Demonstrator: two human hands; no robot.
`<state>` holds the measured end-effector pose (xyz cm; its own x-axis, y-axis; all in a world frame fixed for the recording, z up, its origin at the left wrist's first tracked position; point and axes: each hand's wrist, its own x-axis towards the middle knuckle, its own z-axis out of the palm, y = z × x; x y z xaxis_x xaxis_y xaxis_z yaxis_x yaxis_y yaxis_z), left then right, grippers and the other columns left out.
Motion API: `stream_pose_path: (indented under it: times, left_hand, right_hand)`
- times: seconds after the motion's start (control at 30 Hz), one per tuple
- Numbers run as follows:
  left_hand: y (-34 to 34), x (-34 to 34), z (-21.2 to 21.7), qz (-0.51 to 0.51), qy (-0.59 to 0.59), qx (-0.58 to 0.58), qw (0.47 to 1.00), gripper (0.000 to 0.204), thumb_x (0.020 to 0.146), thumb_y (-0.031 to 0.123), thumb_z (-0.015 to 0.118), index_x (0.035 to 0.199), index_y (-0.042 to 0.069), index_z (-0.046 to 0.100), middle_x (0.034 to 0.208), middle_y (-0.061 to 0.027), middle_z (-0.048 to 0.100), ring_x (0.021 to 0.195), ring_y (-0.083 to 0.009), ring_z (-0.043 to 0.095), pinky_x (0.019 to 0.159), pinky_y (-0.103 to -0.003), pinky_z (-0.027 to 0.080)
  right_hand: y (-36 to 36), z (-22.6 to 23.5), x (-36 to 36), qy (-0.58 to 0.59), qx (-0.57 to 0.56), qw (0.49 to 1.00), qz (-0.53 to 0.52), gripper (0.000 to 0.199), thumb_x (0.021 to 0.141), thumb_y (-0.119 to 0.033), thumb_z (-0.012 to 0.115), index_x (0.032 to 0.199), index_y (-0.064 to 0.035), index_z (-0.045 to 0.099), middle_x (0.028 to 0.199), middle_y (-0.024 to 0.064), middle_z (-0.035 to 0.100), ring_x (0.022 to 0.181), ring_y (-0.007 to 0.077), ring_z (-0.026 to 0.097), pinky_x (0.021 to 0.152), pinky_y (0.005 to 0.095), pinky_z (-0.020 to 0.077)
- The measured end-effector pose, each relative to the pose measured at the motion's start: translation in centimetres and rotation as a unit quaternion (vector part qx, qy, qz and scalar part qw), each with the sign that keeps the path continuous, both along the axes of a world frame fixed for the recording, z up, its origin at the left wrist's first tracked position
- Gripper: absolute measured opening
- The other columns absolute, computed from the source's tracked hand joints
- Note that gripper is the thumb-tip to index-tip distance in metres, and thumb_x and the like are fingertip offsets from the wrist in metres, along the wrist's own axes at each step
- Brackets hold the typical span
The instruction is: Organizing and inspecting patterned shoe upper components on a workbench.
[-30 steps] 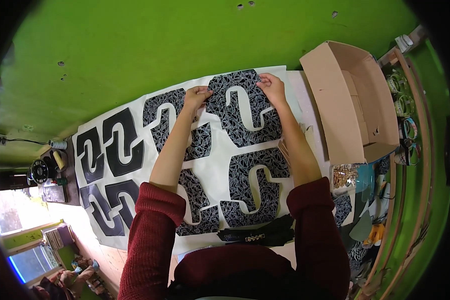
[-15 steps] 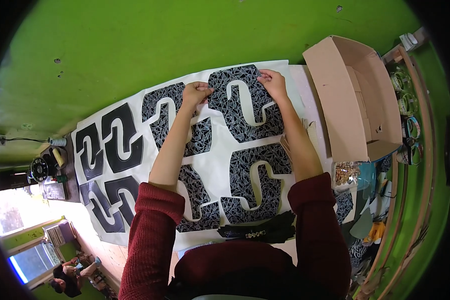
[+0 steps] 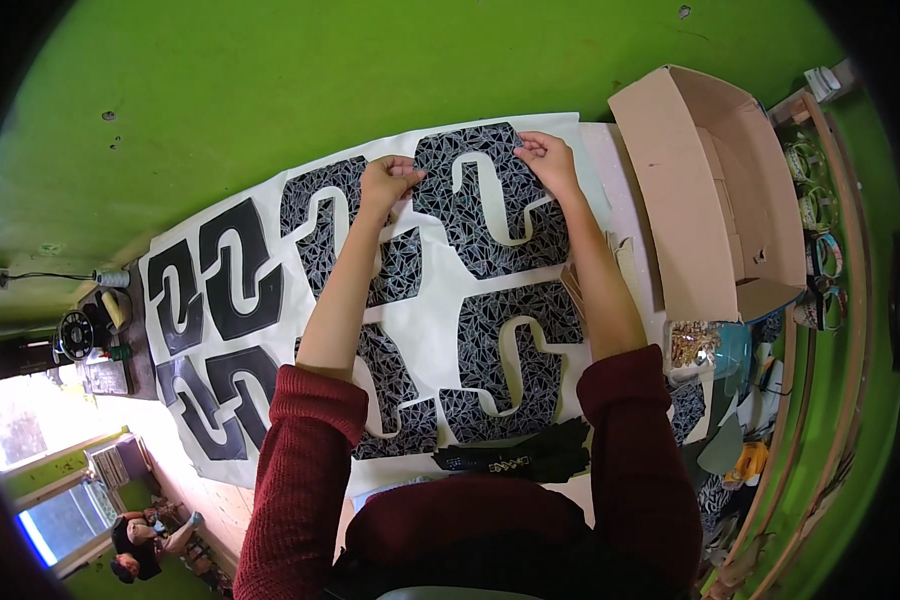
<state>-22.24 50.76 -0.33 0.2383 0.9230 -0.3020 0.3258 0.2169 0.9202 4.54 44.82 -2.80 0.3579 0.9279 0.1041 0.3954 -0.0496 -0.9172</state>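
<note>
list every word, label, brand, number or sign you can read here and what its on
No text can be read.
Upper right patterned piece: line pattern, no legible lettering.
Cardboard box: a mark on its side, too small to make out.
White object, top right: too blurred to tell.

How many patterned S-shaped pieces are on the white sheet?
4: far right piece, far middle piece, near right piece, near middle piece. The left forearm and sleeve partly hide both middle pieces. Others could lie underneath.

No lettering, label, brand, number or sign can be read on anything here.
</note>
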Motion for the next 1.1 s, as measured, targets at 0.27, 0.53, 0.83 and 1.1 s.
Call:
stream_pose_path:
  times: [0.27,0.53,0.83,1.1]
  left_hand:
    - [-0.3,-0.4,0.3,0.011,-0.050,-0.068,0.996,0.026,0.074,0.006,0.073,0.095,0.001,0.060,0.076,-0.0014,0.063,0.057,-0.0060,0.055,0.049,-0.018,0.044]
    - [-0.7,0.1,0.4,0.023,0.019,0.000,1.000,0.024,0.072,0.007,0.075,0.090,0.001,0.060,0.073,-0.0010,0.062,0.054,-0.0055,0.054,0.047,-0.019,0.045]
    - [-0.8,-0.1,-0.3,0.031,0.025,0.029,0.999,0.023,0.071,0.009,0.075,0.087,0.000,0.061,0.071,-0.0019,0.062,0.052,-0.0054,0.053,0.046,-0.019,0.044]
    - [-0.7,-0.2,-0.8,0.019,0.103,0.131,0.986,0.025,0.068,0.013,0.078,0.083,-0.001,0.062,0.071,-0.0034,0.063,0.054,-0.0063,0.055,0.051,-0.020,0.046]
  right_hand:
    - [0.2,0.0,0.2,0.009,-0.020,1.000,0.006,0.030,0.074,-0.009,0.070,0.102,-0.0007,0.065,0.083,0.0079,0.066,0.072,0.0116,0.061,0.069,0.0229,0.0495]
    - [0.0,-0.1,-0.5,0.005,0.007,1.000,-0.009,0.031,0.072,-0.008,0.070,0.102,-0.0035,0.066,0.080,0.0057,0.066,0.066,0.0091,0.059,0.066,0.0224,0.0484]
    - [-0.2,0.1,-1.1,-0.012,0.022,0.999,-0.025,0.031,0.071,-0.009,0.071,0.101,-0.0054,0.066,0.079,0.0044,0.066,0.063,0.0091,0.056,0.063,0.0222,0.0474]
    - [-0.1,0.2,-1.5,-0.018,0.027,0.999,-0.043,0.028,0.071,-0.009,0.071,0.098,-0.0055,0.066,0.082,0.0062,0.067,0.066,0.0112,0.058,0.065,0.0243,0.0487]
